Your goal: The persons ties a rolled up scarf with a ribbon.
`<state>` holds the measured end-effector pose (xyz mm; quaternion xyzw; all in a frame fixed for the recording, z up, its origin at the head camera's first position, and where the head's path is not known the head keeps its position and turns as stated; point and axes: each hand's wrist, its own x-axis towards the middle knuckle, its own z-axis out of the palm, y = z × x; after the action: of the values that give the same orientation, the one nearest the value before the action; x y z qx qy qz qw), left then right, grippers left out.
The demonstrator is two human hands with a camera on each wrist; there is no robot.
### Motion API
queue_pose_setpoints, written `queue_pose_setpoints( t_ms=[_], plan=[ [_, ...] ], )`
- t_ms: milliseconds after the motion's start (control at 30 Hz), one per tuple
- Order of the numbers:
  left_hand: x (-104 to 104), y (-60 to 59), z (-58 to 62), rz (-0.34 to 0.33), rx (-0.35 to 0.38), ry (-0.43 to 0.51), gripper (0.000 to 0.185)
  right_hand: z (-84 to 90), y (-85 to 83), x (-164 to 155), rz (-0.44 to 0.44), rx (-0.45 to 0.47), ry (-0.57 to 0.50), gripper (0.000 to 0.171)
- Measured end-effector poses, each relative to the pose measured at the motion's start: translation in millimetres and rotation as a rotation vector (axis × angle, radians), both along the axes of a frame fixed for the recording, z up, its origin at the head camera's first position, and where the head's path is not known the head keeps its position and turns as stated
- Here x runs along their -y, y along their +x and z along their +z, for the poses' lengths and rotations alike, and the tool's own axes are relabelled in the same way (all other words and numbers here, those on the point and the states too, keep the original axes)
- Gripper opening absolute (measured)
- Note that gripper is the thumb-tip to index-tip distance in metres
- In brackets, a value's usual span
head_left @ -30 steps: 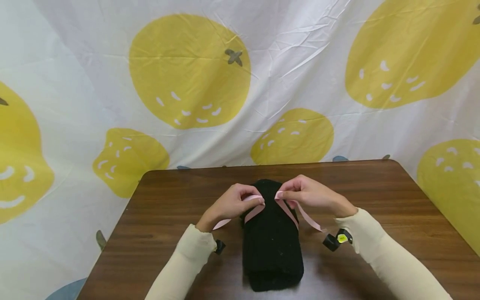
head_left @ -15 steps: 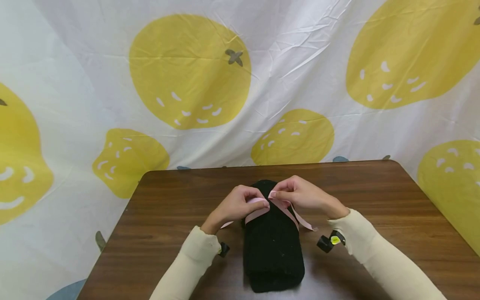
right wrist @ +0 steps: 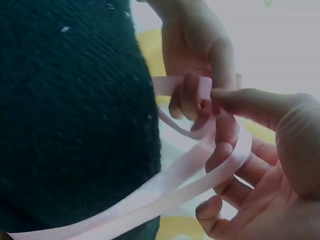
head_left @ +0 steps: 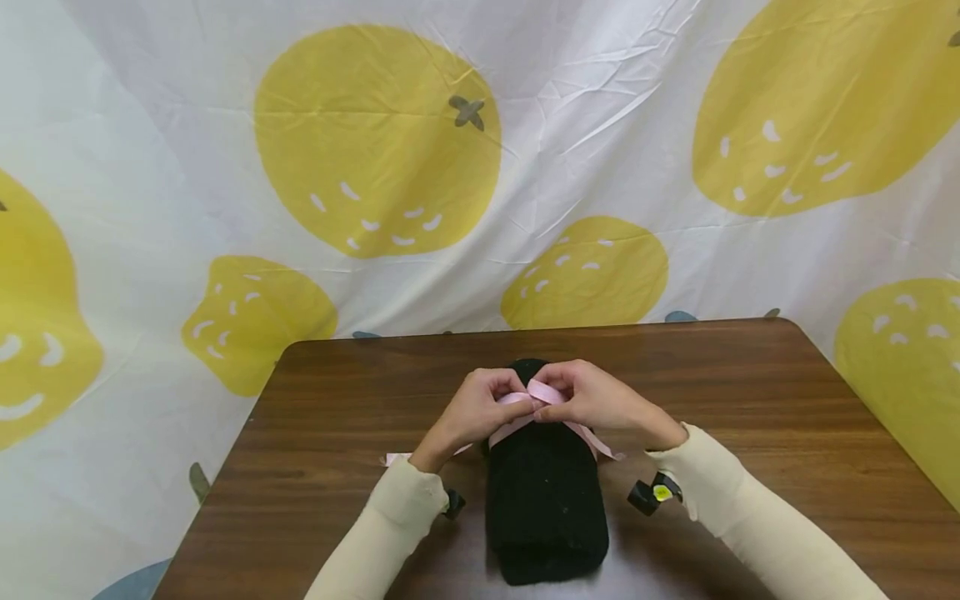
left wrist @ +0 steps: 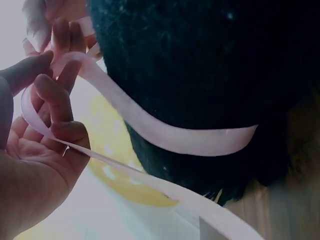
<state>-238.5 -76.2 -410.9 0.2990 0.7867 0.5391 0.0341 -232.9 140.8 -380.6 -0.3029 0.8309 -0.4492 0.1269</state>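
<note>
Rolled black knit cloth (head_left: 545,492) lies on the tabletop (head_left: 750,400) near the middle of its near edge, with a pink ribbon (head_left: 538,393) wrapped round its far end. Left hand (head_left: 474,410) and right hand (head_left: 592,400) meet over that far end, fingers touching, each grip clamped on a strand of the ribbon: thumb and curled fingers pinch it, loops running across the fingers (left wrist: 56,102) in both wrist views. One loose tail lies on the tabletop toward the left edge.
</note>
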Motion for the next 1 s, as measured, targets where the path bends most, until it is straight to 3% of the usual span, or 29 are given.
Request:
queue_pose_setpoints(
  t_ms=[67, 300, 467, 1000],
  plan=[
    [-1.4, 0.2, -0.7, 0.017, 0.001, 0.017, 0.016, -1.1, 2.2, 3.5, -0.02, -0.053, 0.006, 0.021],
    [-6.2, 20.7, 27.2, 0.034, 0.093, 0.088, 0.02, -3.4, 5.2, 11.4, -0.048, -0.272, 0.053, 0.023],
    [-7.8, 19.9, 22.6, 0.01, 0.16, 0.126, 0.023, -4.3, 6.4, 13.7, -0.065, -0.313, 0.059, 0.022],
    [-9.3, 24.7, 28.7, 0.039, 0.073, 0.054, 0.017, -10.7, 6.9, 16.8, -0.121, -0.39, 0.112, 0.023]
  ],
)
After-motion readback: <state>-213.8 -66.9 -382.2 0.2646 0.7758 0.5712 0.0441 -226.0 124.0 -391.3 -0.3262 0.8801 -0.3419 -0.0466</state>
